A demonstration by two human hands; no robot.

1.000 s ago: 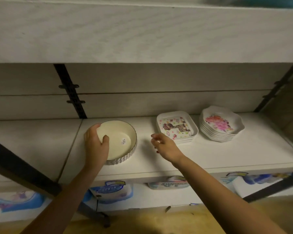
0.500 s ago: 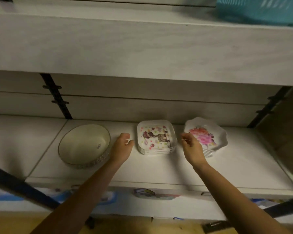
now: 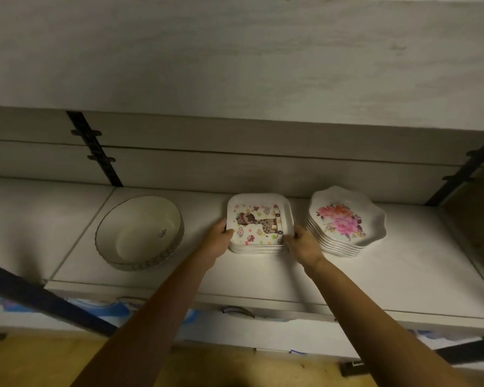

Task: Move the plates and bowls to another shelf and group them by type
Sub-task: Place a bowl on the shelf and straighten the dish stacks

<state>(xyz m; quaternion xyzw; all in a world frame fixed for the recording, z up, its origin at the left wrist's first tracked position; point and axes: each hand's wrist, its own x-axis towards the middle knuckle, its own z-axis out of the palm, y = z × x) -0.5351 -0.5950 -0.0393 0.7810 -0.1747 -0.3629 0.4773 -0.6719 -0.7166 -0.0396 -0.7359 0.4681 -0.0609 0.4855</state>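
Head view.

1. Task item: the stack of square plates (image 3: 259,224), with a cartoon giraffe print on the top plate, stands on the shelf (image 3: 263,277). It sits at mid-width, toward the back.
2. Left hand (image 3: 217,241): it is on the left side of the stack. The thumb lies over the rim of the top plate and the fingers are curled against the stack's left edge, so this hand is gripping.
3. Right hand (image 3: 302,244): it is on the right side of the stack, with the fingers curled onto the right edge. This hand is gripping as well.
4. Governing relation: the stack lies directly between the two hands, which hold opposite sides at about the same depth. Neither hand is nearer. The plates are close to square, so there is no long axis to align with. The stack's base rests flat on the shelf.
5. Clearance, right: the stack of floral scalloped plates (image 3: 344,222) stands just beside the right hand. Whether the back of the hand touches it cannot be determined.
6. Clearance, left: the round cream bowl (image 3: 139,233) is well apart from the left hand.
7. Clearance, above: the board of the upper shelf (image 3: 235,65) overhangs the stacks.
8. Assessment: the stack is probably about to be lifted as one unit. The lift calls for even pressure from both sides and withdrawal toward the person, so that the stack does not drift right into the floral stack.
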